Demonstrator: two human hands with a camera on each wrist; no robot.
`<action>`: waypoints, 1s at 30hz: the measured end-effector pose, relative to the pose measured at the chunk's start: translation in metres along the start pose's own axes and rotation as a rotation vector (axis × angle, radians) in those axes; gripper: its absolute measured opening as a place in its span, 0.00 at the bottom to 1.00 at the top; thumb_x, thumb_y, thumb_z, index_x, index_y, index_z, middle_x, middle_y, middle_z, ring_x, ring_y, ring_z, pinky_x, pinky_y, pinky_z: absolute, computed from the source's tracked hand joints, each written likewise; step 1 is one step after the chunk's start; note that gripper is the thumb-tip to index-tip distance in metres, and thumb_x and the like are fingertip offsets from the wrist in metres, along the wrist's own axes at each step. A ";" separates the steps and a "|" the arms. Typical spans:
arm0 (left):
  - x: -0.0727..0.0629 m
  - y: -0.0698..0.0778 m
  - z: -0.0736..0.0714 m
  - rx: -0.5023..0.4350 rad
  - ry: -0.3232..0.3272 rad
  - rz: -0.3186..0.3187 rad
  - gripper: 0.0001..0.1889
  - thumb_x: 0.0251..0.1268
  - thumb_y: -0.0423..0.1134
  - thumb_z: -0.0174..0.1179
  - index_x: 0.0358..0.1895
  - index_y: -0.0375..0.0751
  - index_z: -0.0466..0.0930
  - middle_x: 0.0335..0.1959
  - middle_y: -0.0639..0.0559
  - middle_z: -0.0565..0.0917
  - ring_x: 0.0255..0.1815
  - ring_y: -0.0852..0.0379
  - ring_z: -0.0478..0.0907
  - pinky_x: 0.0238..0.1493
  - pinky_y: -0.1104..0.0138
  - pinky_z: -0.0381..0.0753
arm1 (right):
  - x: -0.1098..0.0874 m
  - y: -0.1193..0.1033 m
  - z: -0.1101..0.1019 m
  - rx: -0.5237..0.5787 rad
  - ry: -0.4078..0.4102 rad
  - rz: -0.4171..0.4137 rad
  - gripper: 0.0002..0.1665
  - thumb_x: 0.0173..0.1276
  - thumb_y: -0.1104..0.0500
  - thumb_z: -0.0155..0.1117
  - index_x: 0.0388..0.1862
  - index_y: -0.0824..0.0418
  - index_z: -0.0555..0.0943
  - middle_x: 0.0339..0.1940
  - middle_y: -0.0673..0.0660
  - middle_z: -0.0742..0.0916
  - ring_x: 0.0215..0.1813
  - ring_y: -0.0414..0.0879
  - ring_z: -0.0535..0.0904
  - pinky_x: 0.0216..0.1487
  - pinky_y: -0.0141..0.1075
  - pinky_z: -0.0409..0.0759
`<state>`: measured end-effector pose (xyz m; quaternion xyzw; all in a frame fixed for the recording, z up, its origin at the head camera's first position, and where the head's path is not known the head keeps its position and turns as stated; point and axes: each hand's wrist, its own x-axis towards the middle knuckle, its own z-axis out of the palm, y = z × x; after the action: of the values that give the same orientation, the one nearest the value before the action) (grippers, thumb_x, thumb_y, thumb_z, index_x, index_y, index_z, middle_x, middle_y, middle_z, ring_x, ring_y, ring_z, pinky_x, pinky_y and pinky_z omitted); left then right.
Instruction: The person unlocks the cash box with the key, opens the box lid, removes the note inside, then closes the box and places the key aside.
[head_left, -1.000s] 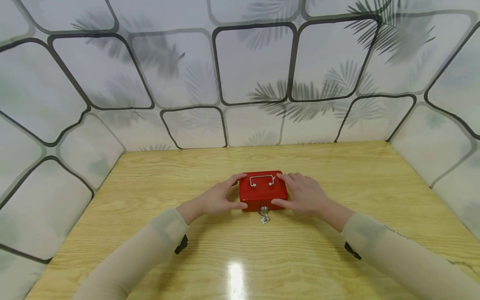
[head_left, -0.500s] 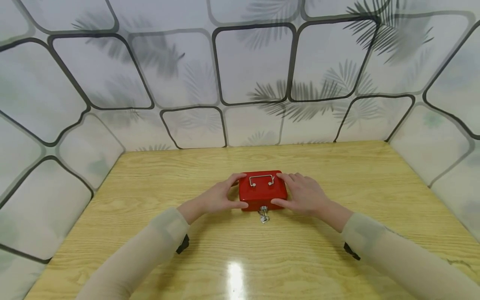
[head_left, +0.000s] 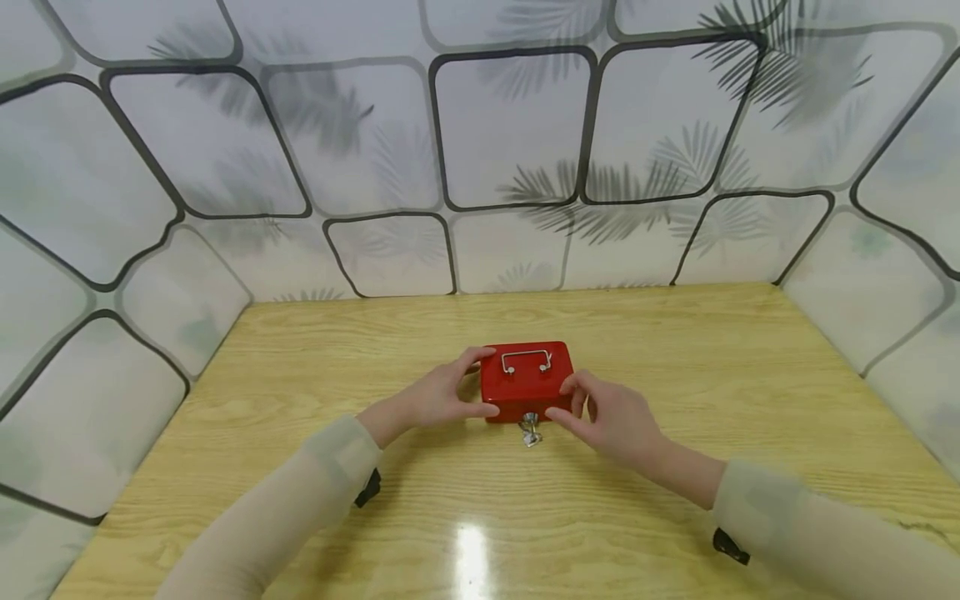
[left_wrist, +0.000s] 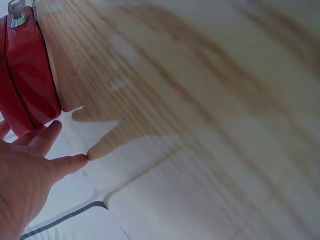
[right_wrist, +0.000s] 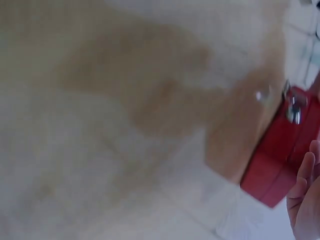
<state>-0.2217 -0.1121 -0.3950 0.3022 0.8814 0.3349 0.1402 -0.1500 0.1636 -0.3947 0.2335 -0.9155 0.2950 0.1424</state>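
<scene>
A small red cash box (head_left: 517, 390) with a thin metal handle (head_left: 527, 353) on its lid sits on the table, its lid down. A key with a small bunch (head_left: 531, 432) hangs at the lock on its front. My left hand (head_left: 438, 397) holds the box's left end, thumb at the front corner and fingers at the back. My right hand (head_left: 618, 421) is at the front right corner, fingers loosely bent and thumb tip just right of the lock. The right wrist view shows those fingers (right_wrist: 306, 172) beside the box, near its lock (right_wrist: 293, 114).
The wooden table (head_left: 375, 533) carries a bright light reflection near its front. Behind and to both sides stand pale fabric walls (head_left: 510, 125) printed with dark outlines and leaf shapes.
My right hand has left the box's back right edge and come down and nearer to the front corner, its fingers more bent. The left hand and the box stay nearly in place.
</scene>
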 end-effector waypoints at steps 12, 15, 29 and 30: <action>0.000 0.001 0.000 -0.011 0.009 0.017 0.44 0.59 0.53 0.68 0.74 0.49 0.53 0.69 0.46 0.69 0.69 0.44 0.64 0.67 0.49 0.63 | -0.014 -0.021 0.025 0.050 -0.220 0.195 0.13 0.65 0.44 0.67 0.34 0.50 0.78 0.18 0.38 0.75 0.21 0.34 0.69 0.25 0.31 0.70; 0.000 0.001 0.000 -0.016 0.012 0.017 0.43 0.59 0.53 0.68 0.73 0.50 0.53 0.69 0.47 0.69 0.69 0.45 0.65 0.67 0.49 0.63 | -0.010 -0.024 0.028 0.031 -0.217 0.226 0.11 0.65 0.45 0.67 0.32 0.49 0.78 0.17 0.38 0.75 0.21 0.35 0.69 0.26 0.33 0.70; 0.001 -0.001 0.000 -0.012 0.007 0.006 0.44 0.59 0.54 0.68 0.74 0.51 0.53 0.69 0.48 0.69 0.69 0.46 0.65 0.67 0.51 0.64 | -0.003 -0.029 0.040 -0.001 -0.189 0.289 0.09 0.66 0.51 0.67 0.28 0.51 0.80 0.14 0.42 0.73 0.20 0.38 0.67 0.23 0.33 0.65; 0.001 0.000 0.000 -0.011 0.005 0.002 0.44 0.59 0.54 0.68 0.74 0.51 0.53 0.69 0.48 0.69 0.69 0.46 0.65 0.67 0.52 0.63 | -0.003 -0.029 0.040 0.000 -0.192 0.294 0.09 0.66 0.51 0.67 0.28 0.51 0.80 0.14 0.42 0.73 0.20 0.38 0.67 0.23 0.33 0.65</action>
<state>-0.2226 -0.1118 -0.3952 0.3017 0.8796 0.3404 0.1392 -0.1375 0.1191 -0.4139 0.1242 -0.9491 0.2892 0.0098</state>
